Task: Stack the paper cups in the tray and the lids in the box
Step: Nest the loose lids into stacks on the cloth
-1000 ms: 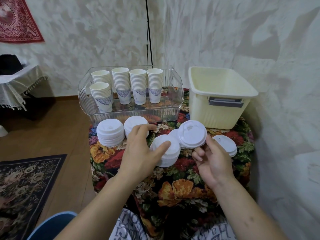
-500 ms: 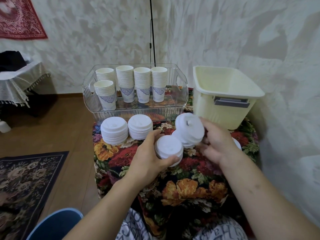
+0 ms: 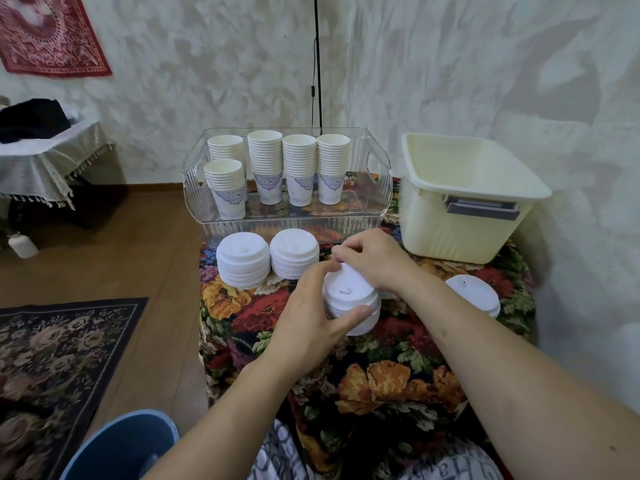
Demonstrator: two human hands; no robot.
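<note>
Both hands are on one stack of lids mid-table: the left hand wraps around its side, thumb across the front, and the right hand curls its fingers over the top. Cups already sit stacked in the clear tray, and the cream box at far right looks empty. My worry is the stack looks tilted, so a loose squeeze could fan lids across the table.

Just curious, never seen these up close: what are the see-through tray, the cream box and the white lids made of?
Clear tray: glossy transparent plastic, ribbed walls. Cream box: opaque, matte-looking plastic, moulded ribs. Lids: probably thin moulded plastic, white, slightly shiny.
</note>
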